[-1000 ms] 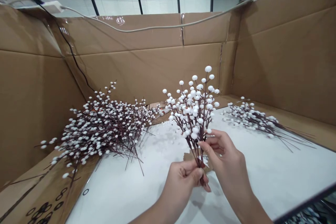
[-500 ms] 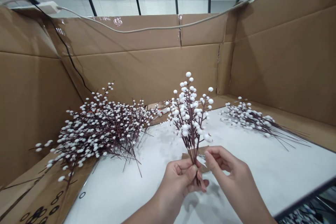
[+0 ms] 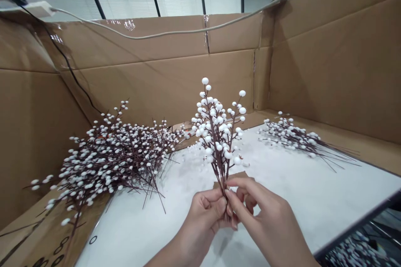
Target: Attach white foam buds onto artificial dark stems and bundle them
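White berry spray [image 3: 217, 133] upright between my hands, stems clenched in left hand [image 3: 203, 217], right hand [image 3: 260, 208] also pinching them. Big berry pile [image 3: 106, 158] off left, smaller bunch [image 3: 291, 137] right on white sheet [image 3: 282, 192], cardboard walls [image 3: 156, 83] behind.

Left hand [image 3: 205, 215], right hand [image 3: 261, 208], both pinching

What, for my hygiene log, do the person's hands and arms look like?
The left hand and right hand are bare, without gloves, and no rings or watch show. The left forearm and right forearm are bare too, with no sleeves, cables or markings in view.
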`<action>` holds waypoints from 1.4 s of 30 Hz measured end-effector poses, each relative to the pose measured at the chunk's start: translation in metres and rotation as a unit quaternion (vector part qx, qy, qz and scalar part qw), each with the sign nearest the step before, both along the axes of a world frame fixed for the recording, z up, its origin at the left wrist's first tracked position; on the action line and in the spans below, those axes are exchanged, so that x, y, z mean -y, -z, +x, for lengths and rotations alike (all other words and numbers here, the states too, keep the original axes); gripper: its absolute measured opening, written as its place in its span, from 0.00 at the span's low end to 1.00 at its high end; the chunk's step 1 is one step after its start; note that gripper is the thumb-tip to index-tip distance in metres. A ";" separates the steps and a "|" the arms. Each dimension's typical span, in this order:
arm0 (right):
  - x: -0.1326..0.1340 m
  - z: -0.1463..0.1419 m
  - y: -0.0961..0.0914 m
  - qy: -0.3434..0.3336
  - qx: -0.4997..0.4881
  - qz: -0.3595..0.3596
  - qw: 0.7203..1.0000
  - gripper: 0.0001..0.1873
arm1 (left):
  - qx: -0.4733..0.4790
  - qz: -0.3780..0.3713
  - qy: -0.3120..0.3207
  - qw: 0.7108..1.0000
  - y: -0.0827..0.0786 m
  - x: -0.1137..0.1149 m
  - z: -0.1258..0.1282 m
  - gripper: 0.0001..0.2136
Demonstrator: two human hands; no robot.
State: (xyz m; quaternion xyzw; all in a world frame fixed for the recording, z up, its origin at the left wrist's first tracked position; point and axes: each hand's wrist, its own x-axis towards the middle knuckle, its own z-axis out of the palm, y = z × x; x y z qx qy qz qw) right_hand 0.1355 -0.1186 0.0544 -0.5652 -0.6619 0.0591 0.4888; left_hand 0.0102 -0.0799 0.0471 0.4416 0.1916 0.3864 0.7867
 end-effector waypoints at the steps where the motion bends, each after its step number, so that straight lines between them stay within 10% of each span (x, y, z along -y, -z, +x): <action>1: 0.001 0.000 -0.002 0.004 0.008 -0.005 1.000 0.06 | 0.000 0.005 0.001 1.000 0.000 0.000 0.000 0.10; 13: 0.000 0.007 -0.009 -0.096 -0.124 -0.199 0.967 0.08 | -0.079 0.087 -0.046 0.992 0.008 -0.004 -0.004 0.11; 27: -0.017 0.023 -0.005 -0.267 -0.354 -0.287 0.849 0.18 | -0.168 0.163 -0.114 0.965 -0.001 0.006 0.003 0.11; 42: -0.011 0.026 -0.003 -0.185 -0.224 -0.242 0.926 0.13 | -0.172 0.112 -0.100 0.974 -0.006 0.013 0.004 0.09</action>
